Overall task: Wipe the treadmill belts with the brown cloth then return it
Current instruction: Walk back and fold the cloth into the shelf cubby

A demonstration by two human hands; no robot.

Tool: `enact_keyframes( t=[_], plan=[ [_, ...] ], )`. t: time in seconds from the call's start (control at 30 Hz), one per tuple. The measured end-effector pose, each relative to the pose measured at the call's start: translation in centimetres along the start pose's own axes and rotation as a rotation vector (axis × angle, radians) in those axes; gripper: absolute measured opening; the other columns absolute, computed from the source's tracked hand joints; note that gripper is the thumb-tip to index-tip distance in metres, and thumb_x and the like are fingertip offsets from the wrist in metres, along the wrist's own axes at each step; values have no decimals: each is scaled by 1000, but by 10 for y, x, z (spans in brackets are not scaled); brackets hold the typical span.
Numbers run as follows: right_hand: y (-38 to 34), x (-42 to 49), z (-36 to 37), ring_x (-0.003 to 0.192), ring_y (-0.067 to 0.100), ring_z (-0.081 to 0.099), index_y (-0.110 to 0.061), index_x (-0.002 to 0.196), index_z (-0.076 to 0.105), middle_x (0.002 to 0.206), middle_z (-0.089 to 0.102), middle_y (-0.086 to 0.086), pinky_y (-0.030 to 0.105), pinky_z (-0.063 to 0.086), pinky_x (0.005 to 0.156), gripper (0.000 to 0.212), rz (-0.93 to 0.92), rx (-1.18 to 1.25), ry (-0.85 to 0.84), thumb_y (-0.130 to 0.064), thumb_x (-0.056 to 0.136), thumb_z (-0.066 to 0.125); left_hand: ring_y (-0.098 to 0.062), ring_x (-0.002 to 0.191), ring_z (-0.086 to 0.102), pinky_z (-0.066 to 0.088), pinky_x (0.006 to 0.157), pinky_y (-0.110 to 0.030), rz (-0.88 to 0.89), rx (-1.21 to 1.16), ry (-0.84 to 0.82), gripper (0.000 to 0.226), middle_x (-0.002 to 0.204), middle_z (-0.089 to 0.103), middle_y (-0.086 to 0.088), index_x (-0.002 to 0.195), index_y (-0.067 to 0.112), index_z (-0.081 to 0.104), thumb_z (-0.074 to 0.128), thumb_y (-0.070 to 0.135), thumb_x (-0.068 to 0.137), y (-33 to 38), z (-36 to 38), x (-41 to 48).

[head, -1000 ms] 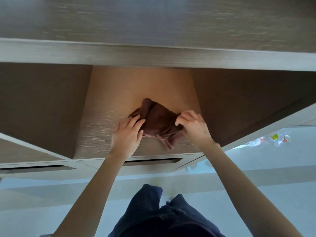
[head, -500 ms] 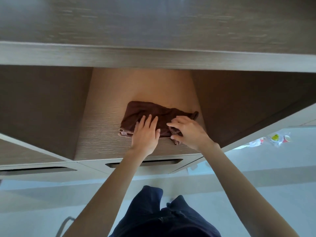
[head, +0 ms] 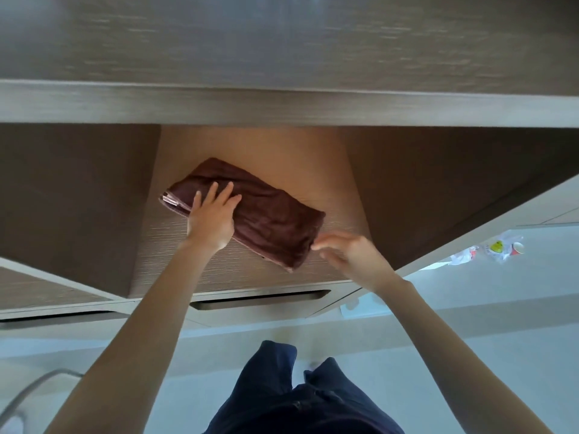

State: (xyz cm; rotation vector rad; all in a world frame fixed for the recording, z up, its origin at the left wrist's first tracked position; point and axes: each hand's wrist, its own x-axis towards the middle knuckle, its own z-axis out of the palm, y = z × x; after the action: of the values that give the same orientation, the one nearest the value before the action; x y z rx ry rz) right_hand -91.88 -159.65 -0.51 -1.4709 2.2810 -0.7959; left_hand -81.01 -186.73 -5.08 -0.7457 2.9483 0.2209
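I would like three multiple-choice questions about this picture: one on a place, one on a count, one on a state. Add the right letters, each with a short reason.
1. Where does the cloth lie?
A. on the floor
B. on the shelf
C. over an arm

2. How many cloths are on the shelf?
A. one
B. two
C. three

3. How is the left hand?
A. clenched in a fist
B. flat on the cloth, fingers straight
C. hanging away from the cloth

Answers:
1 B, as the cloth lies folded on the wooden shelf.
2 A, as only one brown cloth shows there.
3 B, as its palm and spread fingers rest on the cloth's left end.
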Motion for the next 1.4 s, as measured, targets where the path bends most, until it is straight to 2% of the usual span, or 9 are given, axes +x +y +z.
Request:
enact_keyframes(
  t=[0.1,0.23,0.4,0.53,0.63,0.73,1.07,1.27,1.4],
  plan=[
    [9,23,1,110,19,61,-10,115,67,123,62,0,42,51,86,27,50,-94,117,-2,93,54,-27,143,13,10,115,-45,29,-172,82,49,156,21,-4,144,20,33,41,29,96,40,6,-21],
    [24,48,11,130,15,41,-18,135,52,144,43,-4,27,35,102,38,111,-240,-103,-12,97,48,-26,145,-3,1,116,-44,71,-181,22,60,158,8,-3,148,26,22,38,49,95,74,35,-51],
    [24,24,18,115,18,50,-26,126,59,123,55,-6,30,45,88,34,8,-381,-114,-25,92,59,-17,145,-5,0,117,-39,269,-168,-45,60,158,5,7,145,35,25,50,38,92,26,26,-45],
    [11,3,28,92,23,64,-15,107,72,102,67,1,32,55,72,33,-166,-360,-17,-12,75,78,-26,136,35,34,108,-44,360,-264,184,40,138,50,-7,119,15,63,71,17,79,14,8,-65],
    [9,12,29,90,24,65,-10,101,72,97,68,4,33,57,66,29,-185,-307,11,-9,74,79,-21,116,54,51,87,-37,358,-376,272,27,113,63,-1,98,14,68,76,23,74,28,15,-96],
    [8,18,29,85,24,66,-7,95,73,93,69,6,33,57,64,20,-224,-289,12,-6,75,77,-21,116,54,53,83,-33,314,-410,212,42,114,63,0,99,14,68,82,34,66,40,26,-115],
    [8,7,16,67,25,66,-7,84,73,77,68,6,27,50,53,14,-325,-315,-3,-3,72,78,-20,97,68,58,68,-35,161,-443,330,28,101,71,-3,88,12,73,74,-8,68,59,20,-140],
    [14,-10,-5,85,17,65,-12,110,69,100,70,2,18,44,73,21,-170,-69,-328,-14,91,61,3,76,59,49,73,-18,-23,-697,220,26,86,66,19,102,25,68,71,13,80,71,5,-169],
    [3,11,-12,85,13,66,-13,109,70,102,70,-2,10,46,76,20,-107,101,-231,-13,91,61,-6,78,64,50,72,-26,-232,-691,314,25,80,68,13,104,28,66,71,22,80,70,-2,-160]
  ],
)
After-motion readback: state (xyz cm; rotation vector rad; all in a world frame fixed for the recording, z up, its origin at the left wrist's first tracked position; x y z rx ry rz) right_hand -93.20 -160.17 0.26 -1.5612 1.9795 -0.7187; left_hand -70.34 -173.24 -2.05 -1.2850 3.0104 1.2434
